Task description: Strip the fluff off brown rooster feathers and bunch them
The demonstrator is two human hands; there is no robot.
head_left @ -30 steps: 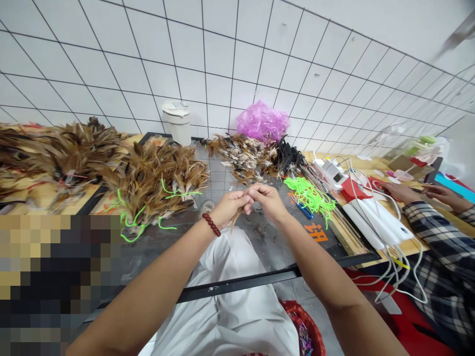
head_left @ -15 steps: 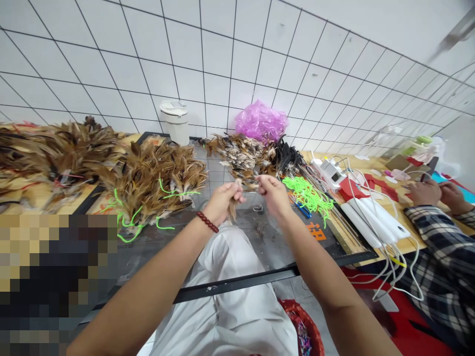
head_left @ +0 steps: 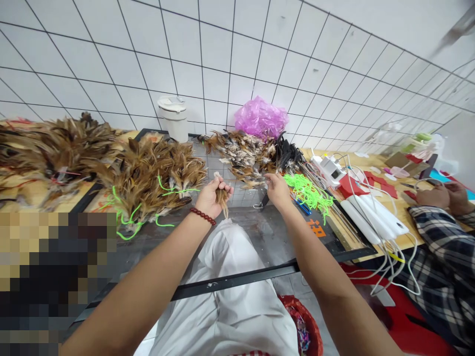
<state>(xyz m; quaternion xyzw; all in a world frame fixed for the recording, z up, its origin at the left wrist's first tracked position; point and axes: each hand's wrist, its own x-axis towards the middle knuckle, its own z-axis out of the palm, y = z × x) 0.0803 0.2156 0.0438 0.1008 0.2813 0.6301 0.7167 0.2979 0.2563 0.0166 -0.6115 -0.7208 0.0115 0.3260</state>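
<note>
My left hand (head_left: pixel 212 196) is closed round a small bunch of brown feathers (head_left: pixel 223 196), tips hanging down, held above a glass-topped table (head_left: pixel 260 237). My right hand (head_left: pixel 277 190) reaches out to the edge of a loose heap of mottled feathers (head_left: pixel 245 155) at the back of the table; its fingers are curled, and I cannot make out whether they pinch anything. A pile of neon green cords (head_left: pixel 308 193) lies just right of that hand. Tied brown feather bundles (head_left: pixel 152 180) with green cord lie to the left.
A white lidded cup (head_left: pixel 173 117) and a pink plastic bag (head_left: pixel 260 117) stand by the tiled wall. White devices with cables (head_left: pixel 374 217) lie at the right. Another person's hands (head_left: pixel 441 195) and plaid sleeve rest on the wooden table at far right. A red bin (head_left: pixel 304 326) sits below.
My hands were together over the small bunch; they have parted. The left keeps the bunch and lifted slightly left, the right moved away to the loose feather heap.
</note>
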